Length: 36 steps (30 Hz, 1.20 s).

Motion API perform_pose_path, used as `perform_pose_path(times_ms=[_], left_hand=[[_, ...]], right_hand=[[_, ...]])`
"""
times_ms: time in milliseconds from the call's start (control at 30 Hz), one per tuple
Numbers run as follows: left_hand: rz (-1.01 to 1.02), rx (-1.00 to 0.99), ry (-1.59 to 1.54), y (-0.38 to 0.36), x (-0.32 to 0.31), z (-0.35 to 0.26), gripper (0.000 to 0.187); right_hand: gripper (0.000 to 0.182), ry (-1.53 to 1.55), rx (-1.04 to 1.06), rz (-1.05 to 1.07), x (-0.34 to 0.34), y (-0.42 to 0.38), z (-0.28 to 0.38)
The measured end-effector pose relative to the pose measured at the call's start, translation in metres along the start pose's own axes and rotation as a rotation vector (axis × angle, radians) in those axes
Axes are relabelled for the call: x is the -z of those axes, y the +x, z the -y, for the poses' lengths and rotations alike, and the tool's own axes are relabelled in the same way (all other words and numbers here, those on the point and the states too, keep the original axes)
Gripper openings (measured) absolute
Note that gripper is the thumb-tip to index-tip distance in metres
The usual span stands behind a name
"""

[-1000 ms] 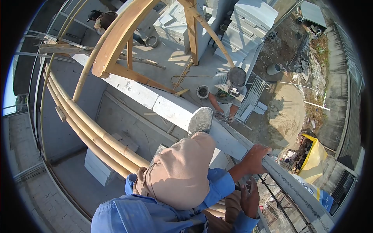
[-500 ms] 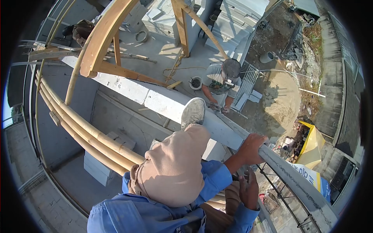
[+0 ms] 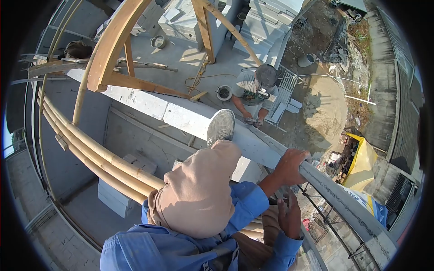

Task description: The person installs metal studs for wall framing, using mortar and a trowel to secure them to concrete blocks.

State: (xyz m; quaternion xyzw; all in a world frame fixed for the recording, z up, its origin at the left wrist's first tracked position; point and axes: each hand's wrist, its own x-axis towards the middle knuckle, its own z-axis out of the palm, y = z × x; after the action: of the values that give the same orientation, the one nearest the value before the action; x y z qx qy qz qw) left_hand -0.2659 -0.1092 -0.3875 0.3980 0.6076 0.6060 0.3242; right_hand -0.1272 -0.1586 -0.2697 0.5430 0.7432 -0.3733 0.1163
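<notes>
Outdoors, you're above a concrete floor (image 3: 135,135), your shoe (image 3: 221,128) on the pale wall top (image 3: 187,121). Three bamboo poles (image 3: 118,163) lie together beside your knee (image 3: 196,185); one co-worker (image 3: 257,90) in a cap crouches below by one bucket (image 3: 224,93), near two stacks of pale blocks (image 3: 266,27). Your left hand (image 3: 289,167) is clenched over the upper end of the grey ledge (image 3: 350,205); your right hand (image 3: 290,216), just beside it, is partly curled, its contents unclear.

Outdoor building site, stacked pale blocks (image 3: 183,22), bamboo poles (image 3: 106,156), timber frame (image 3: 110,45), sand heap (image 3: 323,106)
</notes>
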Motion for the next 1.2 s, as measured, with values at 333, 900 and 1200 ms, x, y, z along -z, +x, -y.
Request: perform_pose_path(times_ms=[333,900,1200], left_hand=[[0.022,-0.009,0.010,0.002,0.003,-0.003,0.046],[0.062,0.022,-0.025,0.005,0.008,-0.009,0.045],[0.035,-0.008,-0.011,0.004,0.006,-0.007,0.046]], right_hand=[[0.053,-0.040,-0.006,0.030,0.004,-0.001,-0.001],[0.054,-0.033,-0.016,0.038,0.004,0.000,0.002],[0.053,-0.037,-0.016,0.040,0.003,0.000,0.000]])
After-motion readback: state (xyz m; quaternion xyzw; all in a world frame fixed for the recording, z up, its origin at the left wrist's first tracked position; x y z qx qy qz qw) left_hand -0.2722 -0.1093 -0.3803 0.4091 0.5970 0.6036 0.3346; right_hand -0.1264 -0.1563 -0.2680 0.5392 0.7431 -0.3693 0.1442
